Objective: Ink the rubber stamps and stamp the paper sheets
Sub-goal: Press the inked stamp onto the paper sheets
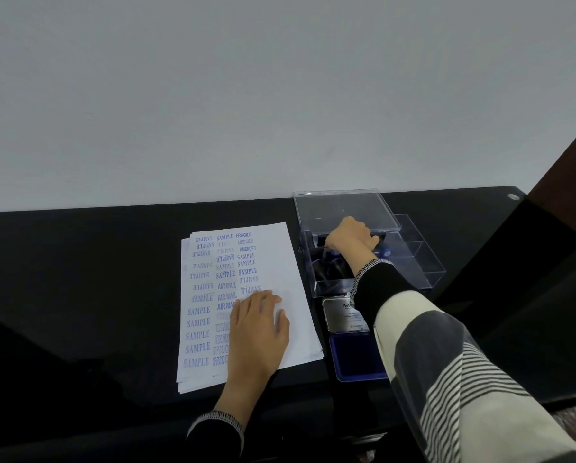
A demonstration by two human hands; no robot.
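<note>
the paper sheets point(290, 262) lie in a stack on the black table point(79, 279), stamped in blue with "sample", "fragile", "amended" and "air mail". the left hand point(258, 329) rests flat on the stack, fingers relaxed. just right of the sheets sits a clear plastic box point(413, 262), lid up, holding rubber stamps point(330, 265); the right hand point(351, 238) reaches in, fingers curled, whether around a stamp i cannot tell. nearer than the box lies an open blue ink pad point(353, 355), its lid label mostly hidden.
</note>
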